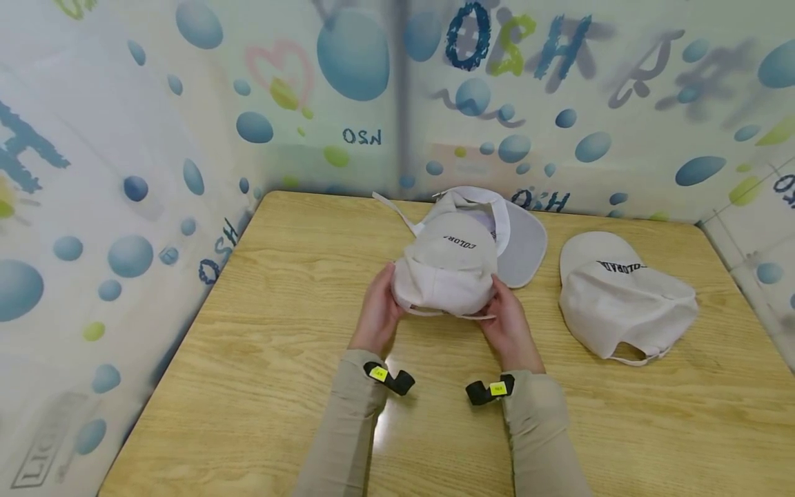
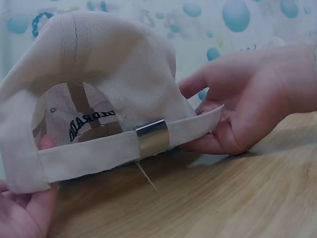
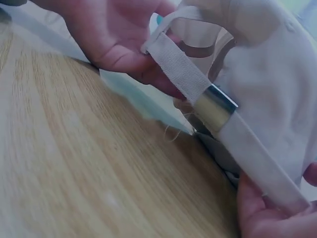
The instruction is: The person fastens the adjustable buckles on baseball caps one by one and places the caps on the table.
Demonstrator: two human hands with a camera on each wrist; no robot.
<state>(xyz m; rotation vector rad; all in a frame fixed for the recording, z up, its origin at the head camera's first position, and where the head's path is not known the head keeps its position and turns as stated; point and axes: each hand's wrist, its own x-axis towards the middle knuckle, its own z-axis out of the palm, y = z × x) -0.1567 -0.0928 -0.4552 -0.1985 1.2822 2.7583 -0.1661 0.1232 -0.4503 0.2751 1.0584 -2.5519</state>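
Observation:
A light beige baseball cap [image 1: 444,283] with dark lettering is held between both hands, its back opening and strap facing me. My left hand [image 1: 377,310] grips its left lower edge, and my right hand [image 1: 511,321] grips the right one, thumb on the side and fingers underneath. In the left wrist view, the back strap [image 2: 94,161] runs through a metal buckle [image 2: 153,138], and its loose end reaches the right hand [image 2: 257,99]. The right wrist view has the same buckle [image 3: 215,106] between the two hands. Just behind lies another pale cap [image 1: 524,238], partly covered, its visor pointing right.
A third beige cap [image 1: 627,297] with dark lettering rests on the right of the wooden table [image 1: 279,290], its strap opening toward me. Patterned walls [image 1: 298,152] with blue drops stand along the table's back and sides.

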